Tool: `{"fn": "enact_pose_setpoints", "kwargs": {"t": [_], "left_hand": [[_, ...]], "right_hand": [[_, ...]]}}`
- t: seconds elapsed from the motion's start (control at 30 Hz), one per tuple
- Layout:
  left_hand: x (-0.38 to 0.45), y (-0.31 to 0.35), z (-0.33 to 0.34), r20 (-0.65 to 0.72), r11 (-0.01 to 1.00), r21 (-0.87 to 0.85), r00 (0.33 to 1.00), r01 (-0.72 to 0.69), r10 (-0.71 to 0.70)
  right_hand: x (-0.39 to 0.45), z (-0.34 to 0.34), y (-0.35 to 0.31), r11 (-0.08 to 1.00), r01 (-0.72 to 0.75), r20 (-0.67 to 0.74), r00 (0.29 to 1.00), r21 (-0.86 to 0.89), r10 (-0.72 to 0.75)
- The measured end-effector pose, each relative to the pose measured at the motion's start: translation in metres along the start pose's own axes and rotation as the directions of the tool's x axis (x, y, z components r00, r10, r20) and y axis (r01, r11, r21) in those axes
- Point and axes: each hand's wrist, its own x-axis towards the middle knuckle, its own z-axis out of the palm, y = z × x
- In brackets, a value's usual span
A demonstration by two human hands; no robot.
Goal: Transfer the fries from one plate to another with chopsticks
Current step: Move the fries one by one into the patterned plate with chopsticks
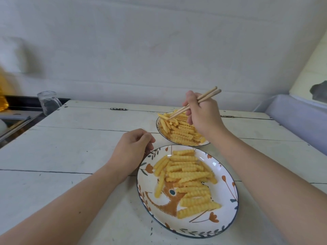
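Right hand [203, 115] grasping the chopsticks [192, 105], tips at a crinkle fry [163, 116] on the far plate [157, 127], left hand [131, 147] loosely curled and holding nothing beside the near plate [228, 206], both plates well stocked, so roughly halfway by my reckoning.

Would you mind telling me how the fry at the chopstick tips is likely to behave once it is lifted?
The fry looks straight and keeps its shape, so probably stiff rather than floppy. Its ridged sides should give the chopsticks in the right hand some bite. Being thin, it is likely light, though it may pivot if pinched near one end.
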Motion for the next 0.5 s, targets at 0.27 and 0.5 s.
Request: {"fn": "enact_pose_setpoints", "kwargs": {"t": [0.27, 0.5], "left_hand": [[-0.002, 0.002, -0.005, -0.008, 1.000, -0.013, 1.000, 0.007, -0.007], [-0.005, 0.002, 0.000, -0.015, 1.000, 0.014, 1.000, -0.008, 0.008]], "right_hand": [[-0.009, -0.034, -0.023, 0.967, 0.042, -0.110, 0.994, 0.251, -0.014], [-0.061, -0.113, -0.026, 0.854, -0.156, 0.171, 0.982, 0.496, 0.080]]}}
